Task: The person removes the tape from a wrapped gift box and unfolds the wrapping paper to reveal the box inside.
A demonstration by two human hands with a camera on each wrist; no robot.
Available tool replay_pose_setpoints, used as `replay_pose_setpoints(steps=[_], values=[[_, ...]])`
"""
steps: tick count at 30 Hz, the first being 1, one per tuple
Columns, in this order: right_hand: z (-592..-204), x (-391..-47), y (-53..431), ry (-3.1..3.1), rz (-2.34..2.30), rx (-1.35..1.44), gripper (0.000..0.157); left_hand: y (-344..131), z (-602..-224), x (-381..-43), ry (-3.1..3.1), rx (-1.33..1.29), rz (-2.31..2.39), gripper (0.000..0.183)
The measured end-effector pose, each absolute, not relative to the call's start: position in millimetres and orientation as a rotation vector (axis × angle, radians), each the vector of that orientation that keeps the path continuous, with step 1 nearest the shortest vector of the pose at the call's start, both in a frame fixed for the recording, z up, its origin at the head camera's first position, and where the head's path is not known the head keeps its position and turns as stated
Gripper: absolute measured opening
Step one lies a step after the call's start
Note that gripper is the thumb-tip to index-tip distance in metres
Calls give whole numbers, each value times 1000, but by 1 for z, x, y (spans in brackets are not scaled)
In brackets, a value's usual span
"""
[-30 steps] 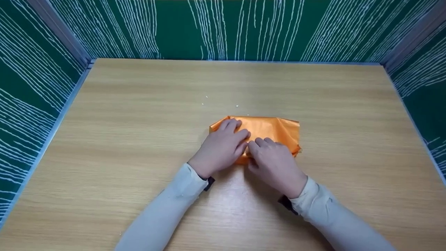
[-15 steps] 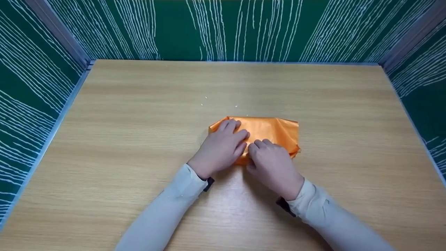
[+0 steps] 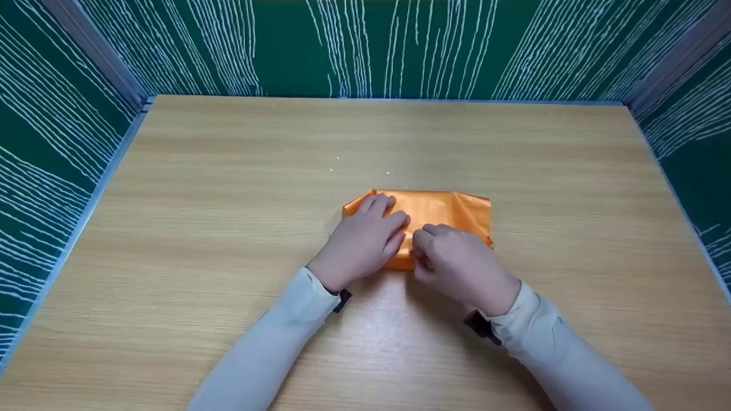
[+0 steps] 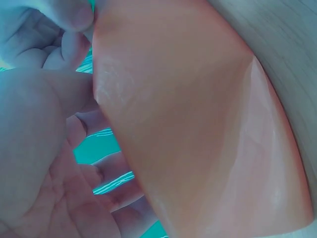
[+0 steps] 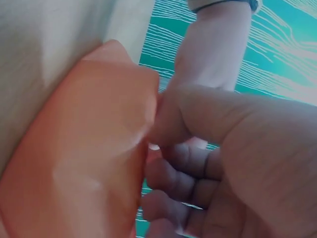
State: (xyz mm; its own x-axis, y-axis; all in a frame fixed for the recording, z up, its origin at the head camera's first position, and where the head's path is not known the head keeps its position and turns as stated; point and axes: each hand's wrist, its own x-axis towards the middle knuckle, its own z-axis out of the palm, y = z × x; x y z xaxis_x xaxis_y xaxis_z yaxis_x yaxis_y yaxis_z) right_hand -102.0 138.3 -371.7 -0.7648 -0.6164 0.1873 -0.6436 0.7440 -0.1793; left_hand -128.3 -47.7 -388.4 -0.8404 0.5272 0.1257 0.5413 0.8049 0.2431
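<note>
Orange packet (image 3: pixel 434 210): we are seeing it lying on the table (image 3: pixel 171 257) beneath both hands, a long side facing the person; over the past second it is staying put. We are not managing to tell what it is holding.

Right hand (image 3: pixel 462 262): here we are catching the change. It is shifting a little to its right along the near edge (image 3: pixel 400 264) and rolling, so the thumb is now showing. Its fingers are curling, and thumb and forefinger appear to be pinching the packet's edge; whether anything small is sitting between them, we cannot tell.

Left hand (image 3: pixel 362 242): we are finding it in the same spot, fingers spreading over the top and thumb touching the edge, pressing without clenching.

Gap between hands: we are seeing slightly more orange lying bare there.

Meaning for the work: we are judging that the left hand is steadying while the right is passing to another stretch of the edge; the packet is not slipping, so the steadying seems to be working.

White specks (image 3: pixel 388 173): we are noticing them lying beyond the packet, untouched.
</note>
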Motion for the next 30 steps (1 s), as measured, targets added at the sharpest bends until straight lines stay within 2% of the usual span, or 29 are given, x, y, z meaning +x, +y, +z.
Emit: replay_pose_setpoints(steps=[7, 16, 30], values=[[-371, -104, 136, -2885, 333, 1034, 31, -48, -386, -129, -2970, -862, -407, 34], [-369, -106, 140, -2774, 314, 1122, 14, -49, -388, -129, -2949, -881, -429, 32], [-363, -113, 146, -2717, 352, 1229, 11, -52, -388, -130, -2986, -909, -453, 44]])
